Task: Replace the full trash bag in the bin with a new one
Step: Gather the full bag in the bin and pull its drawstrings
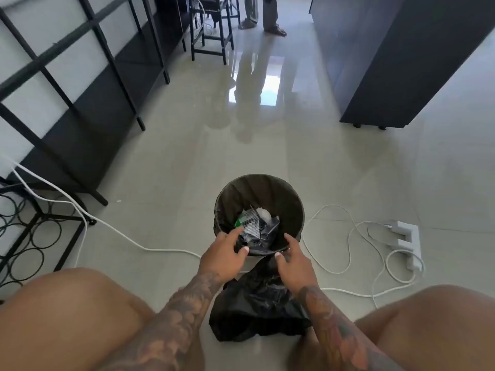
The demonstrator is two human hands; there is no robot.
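A round black bin (297,210) stands on the floor just ahead of my knees. It is lined with a dark trash bag (241,194) that holds wrappers and paper (257,223) at the bottom. My left hand (222,255) reaches over the near rim with fingers apart, its fingertips at the liner's edge. My right hand (293,261) hovers at the near right rim, fingers spread, holding nothing. A crumpled black bag (257,306) lies on the floor between my forearms, below the bin.
White cables (348,236) loop over the floor to a power strip (404,236) at the right. A black shelf frame (80,108) and a wire rack (29,231) stand at the left, a dark cabinet (396,60) at the right. A person's legs (262,12) are far ahead.
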